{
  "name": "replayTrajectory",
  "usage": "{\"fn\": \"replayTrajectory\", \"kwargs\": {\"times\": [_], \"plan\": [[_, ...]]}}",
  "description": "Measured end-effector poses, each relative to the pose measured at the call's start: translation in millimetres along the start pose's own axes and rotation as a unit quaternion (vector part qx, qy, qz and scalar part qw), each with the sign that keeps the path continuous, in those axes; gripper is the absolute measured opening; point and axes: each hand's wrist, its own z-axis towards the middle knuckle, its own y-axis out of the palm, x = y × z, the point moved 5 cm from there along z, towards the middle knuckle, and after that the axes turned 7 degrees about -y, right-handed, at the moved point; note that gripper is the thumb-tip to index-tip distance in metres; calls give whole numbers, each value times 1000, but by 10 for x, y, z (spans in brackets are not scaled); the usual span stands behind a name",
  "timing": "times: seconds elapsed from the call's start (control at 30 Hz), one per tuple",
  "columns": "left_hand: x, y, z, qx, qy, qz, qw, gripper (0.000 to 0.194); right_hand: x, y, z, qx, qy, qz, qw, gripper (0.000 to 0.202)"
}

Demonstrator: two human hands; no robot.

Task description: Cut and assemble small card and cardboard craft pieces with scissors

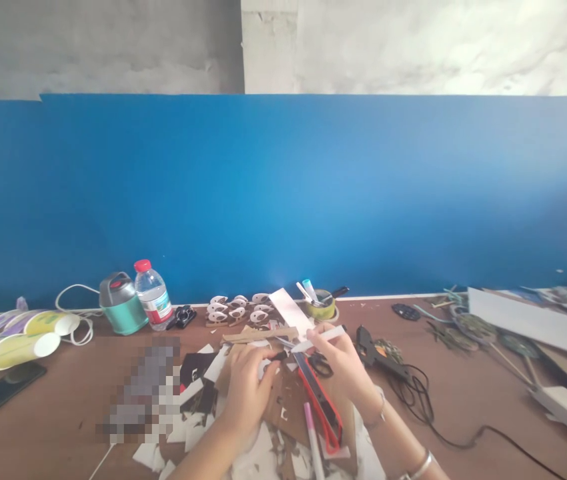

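White strip [324, 337] pinched in right hand [344, 360] fingers, beside left hand [246, 387].

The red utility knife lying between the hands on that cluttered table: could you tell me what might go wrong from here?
1. The red utility knife lies close under the right hand; if its blade is out, which I cannot tell, a wrist could brush it.
2. The black cable of the glue gun trails beside the right forearm and could snag.
3. Paper scraps hide the table around the left hand.
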Motion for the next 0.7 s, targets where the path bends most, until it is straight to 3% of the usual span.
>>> {"fn": "replayTrajectory", "kwargs": {"times": [0.23,0.33,0.4,0.47,0.57,0.7], "plan": [[53,-96,-13,22,27,-30,999,11,-132,91,-67,-27,-34,-3,999,35],[81,-117,-17,-6,37,-87,996,17,-190,128,-96,-46,-26,23,998,34],[70,-106,-10,-42,-14,-157,987,21,-219,147,-107,-57,-23,56,997,34],[23,-63,-6,-84,-120,-241,960,23,-222,156,-110,-58,-24,86,994,34],[3,26,-12,-150,-247,-371,882,27,-161,172,-113,-61,-31,110,992,30],[57,24,31,-159,-289,-468,820,31,-53,198,-127,-74,-56,125,988,24]]}}
